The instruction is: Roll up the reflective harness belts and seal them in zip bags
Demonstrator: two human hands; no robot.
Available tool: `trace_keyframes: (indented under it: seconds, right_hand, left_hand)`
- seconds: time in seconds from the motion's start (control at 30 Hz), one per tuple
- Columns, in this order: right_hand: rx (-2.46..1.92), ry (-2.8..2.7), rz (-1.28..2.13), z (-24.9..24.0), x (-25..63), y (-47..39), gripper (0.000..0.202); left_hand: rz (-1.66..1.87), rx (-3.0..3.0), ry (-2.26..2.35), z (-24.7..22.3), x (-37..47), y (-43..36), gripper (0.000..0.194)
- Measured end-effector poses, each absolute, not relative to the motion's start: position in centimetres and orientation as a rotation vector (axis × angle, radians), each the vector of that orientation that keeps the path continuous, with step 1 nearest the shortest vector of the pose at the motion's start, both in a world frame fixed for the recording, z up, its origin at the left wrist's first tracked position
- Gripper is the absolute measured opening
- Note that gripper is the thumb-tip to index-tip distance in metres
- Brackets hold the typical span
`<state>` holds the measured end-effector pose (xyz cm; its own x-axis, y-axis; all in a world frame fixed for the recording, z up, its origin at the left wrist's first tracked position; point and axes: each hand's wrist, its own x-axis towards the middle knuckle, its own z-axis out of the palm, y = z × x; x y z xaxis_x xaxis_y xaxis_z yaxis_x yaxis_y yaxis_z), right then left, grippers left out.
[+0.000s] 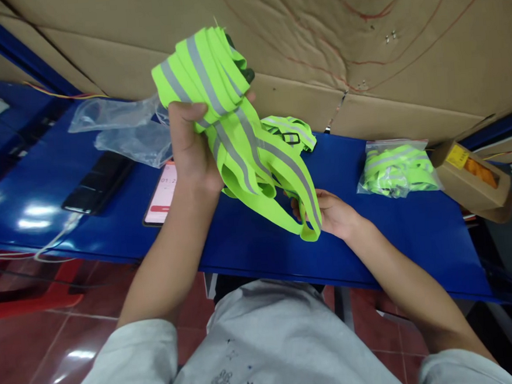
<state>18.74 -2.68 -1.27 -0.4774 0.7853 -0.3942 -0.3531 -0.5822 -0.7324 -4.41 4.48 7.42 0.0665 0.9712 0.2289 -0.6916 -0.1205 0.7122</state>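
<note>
A neon-yellow safety vest with grey reflective stripes hangs bunched above the blue table. My left hand is raised and grips the folded upper part of the vest. Lower down, close to the table top, my right hand holds a hanging strap loop of the same vest. A black buckle shows on a strap behind the bundle.
A bagged folded vest lies at the right, next to a small cardboard box. Empty clear plastic bags lie at the back left, with a black phone and a lit phone. Cardboard sheets form the back wall.
</note>
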Motion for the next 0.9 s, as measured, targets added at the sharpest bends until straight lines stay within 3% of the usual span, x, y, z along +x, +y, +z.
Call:
trace_keyframes:
  seconds: [0.2,0.37,0.47,0.6,0.73,0.8,0.9]
  right_hand:
    - [-0.957,-0.950,2.249,-1.2,18.9,-3.1,0.035]
    - [-1.256,-1.297,1.515,0.0,19.6,-2.6,0.044]
    - [-1.199,-1.344,1.359,0.7,20.2,-2.4,0.053]
    - [-1.044,-1.543,0.980,3.2,20.8,-1.7,0.050]
    - [-0.916,-1.862,0.756,8.2,20.5,-0.2,0.074]
    - [-0.936,-2.061,0.660,10.4,20.0,0.3,0.069]
    - [-0.985,-2.169,0.426,11.6,19.0,0.4,0.046]
  left_hand:
    - [1.334,0.815,0.439,7.2,-3.9,3.9,0.035]
    - [1.277,0.681,0.548,6.9,-2.8,3.3,0.033]
    - [1.238,0.722,0.512,6.2,-2.1,3.1,0.033]
    - [1.212,0.761,0.501,4.6,-1.4,2.6,0.054]
    - [1.102,0.852,0.473,3.2,-0.8,1.7,0.065]
    - [1.047,0.864,0.482,3.0,-0.6,1.4,0.060]
    - [1.012,0.776,0.463,3.0,-0.1,1.4,0.049]
